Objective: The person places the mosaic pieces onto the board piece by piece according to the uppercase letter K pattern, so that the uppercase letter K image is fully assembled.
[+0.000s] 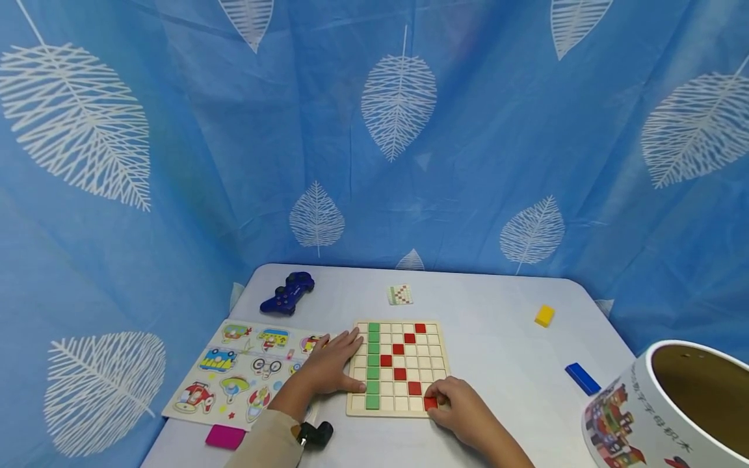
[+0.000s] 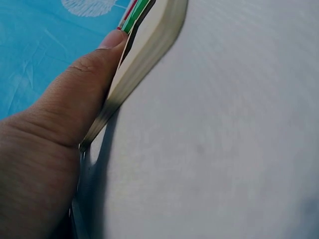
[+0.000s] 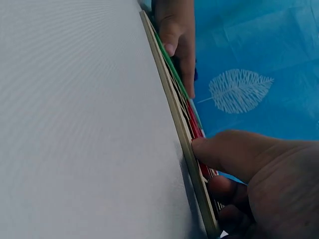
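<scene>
A wooden grid board [image 1: 441, 364] lies on the table with a column of green tiles [image 1: 373, 359] and red tiles [image 1: 398, 350] in slanting lines. My left hand [image 1: 330, 367] rests on its left edge, fingers spread, thumb near the lower green tiles. In the left wrist view, the thumb [image 2: 82, 92] lies along the board's edge. At the lower right corner, my right hand [image 1: 462, 411] pinches a red tile [image 1: 430, 403] between thumb and curled fingers. The tile sits at the board's surface; whether it is fully seated I cannot tell. A small pattern card [image 1: 400, 294] lies behind the board.
Left of the board lies a picture puzzle [image 1: 234, 364], partly under my left arm, with a magenta block [image 1: 225, 437] by its front edge. A blue game controller [image 1: 288, 294] is at the back left. Rightward are a yellow block [image 1: 545, 316], a blue block [image 1: 582, 378] and a white bucket [image 1: 638, 403].
</scene>
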Action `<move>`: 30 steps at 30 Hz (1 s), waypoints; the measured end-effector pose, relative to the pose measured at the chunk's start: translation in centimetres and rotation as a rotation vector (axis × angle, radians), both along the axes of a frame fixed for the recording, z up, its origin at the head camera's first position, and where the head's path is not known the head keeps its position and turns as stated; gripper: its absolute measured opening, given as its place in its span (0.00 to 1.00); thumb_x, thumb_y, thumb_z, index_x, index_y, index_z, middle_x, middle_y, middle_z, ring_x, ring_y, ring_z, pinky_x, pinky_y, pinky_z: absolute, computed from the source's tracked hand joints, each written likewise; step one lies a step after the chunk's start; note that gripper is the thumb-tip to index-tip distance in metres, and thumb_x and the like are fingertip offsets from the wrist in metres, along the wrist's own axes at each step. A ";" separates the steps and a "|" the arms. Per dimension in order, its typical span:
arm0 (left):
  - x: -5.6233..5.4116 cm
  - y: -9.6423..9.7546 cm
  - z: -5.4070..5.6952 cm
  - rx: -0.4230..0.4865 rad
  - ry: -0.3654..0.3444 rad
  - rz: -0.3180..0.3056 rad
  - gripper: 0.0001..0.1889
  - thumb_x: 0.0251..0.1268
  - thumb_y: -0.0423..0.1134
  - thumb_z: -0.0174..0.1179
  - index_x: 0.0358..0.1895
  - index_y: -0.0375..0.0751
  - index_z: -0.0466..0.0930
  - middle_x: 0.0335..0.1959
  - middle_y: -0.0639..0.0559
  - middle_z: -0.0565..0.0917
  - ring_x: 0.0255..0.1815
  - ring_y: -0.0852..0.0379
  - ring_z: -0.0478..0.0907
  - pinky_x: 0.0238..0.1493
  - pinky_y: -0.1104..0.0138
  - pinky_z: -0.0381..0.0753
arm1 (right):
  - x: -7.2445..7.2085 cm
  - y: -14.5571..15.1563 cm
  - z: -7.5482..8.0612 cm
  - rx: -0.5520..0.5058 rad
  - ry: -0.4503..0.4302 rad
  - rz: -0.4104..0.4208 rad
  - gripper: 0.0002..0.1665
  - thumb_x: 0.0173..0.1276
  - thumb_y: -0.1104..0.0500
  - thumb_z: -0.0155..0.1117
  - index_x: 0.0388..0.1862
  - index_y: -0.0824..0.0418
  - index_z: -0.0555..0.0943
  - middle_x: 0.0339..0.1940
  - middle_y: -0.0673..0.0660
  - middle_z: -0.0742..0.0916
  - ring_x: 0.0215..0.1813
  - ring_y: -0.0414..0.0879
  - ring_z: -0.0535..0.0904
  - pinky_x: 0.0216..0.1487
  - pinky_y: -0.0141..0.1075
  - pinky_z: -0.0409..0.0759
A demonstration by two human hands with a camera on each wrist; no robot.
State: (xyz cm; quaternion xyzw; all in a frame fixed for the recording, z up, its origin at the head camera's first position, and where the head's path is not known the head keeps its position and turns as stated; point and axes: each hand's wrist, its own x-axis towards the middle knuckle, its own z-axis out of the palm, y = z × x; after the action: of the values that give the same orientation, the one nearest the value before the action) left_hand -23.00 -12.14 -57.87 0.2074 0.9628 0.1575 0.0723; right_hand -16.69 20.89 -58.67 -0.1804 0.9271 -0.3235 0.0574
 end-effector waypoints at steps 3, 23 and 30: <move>-0.1 -0.1 0.1 0.008 0.011 -0.006 0.62 0.50 0.79 0.67 0.85 0.50 0.56 0.88 0.53 0.52 0.87 0.46 0.50 0.84 0.40 0.43 | 0.0 0.0 0.1 -0.005 0.011 -0.001 0.11 0.61 0.55 0.79 0.38 0.43 0.83 0.31 0.42 0.77 0.38 0.38 0.70 0.39 0.33 0.69; 0.4 -0.6 -0.2 -0.031 0.007 -0.008 0.62 0.50 0.81 0.65 0.85 0.51 0.55 0.88 0.55 0.50 0.88 0.48 0.49 0.84 0.40 0.44 | 0.6 0.9 1.0 -0.161 -0.072 -0.079 0.11 0.71 0.56 0.72 0.50 0.52 0.85 0.37 0.46 0.81 0.36 0.37 0.74 0.37 0.31 0.75; 0.4 -0.6 1.4 -0.052 -0.010 -0.022 0.57 0.58 0.75 0.65 0.85 0.48 0.56 0.87 0.52 0.53 0.88 0.44 0.47 0.84 0.40 0.43 | -2.3 3.4 3.1 -0.006 -0.040 -0.192 0.11 0.72 0.56 0.71 0.52 0.52 0.86 0.41 0.46 0.84 0.44 0.41 0.78 0.45 0.39 0.80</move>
State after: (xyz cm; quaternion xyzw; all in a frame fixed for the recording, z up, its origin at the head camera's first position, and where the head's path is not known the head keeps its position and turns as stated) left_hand -22.59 -12.73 -56.49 0.2155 0.9637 0.1329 0.0844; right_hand -19.03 24.25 -55.57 -0.0842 0.9378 -0.3339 0.0439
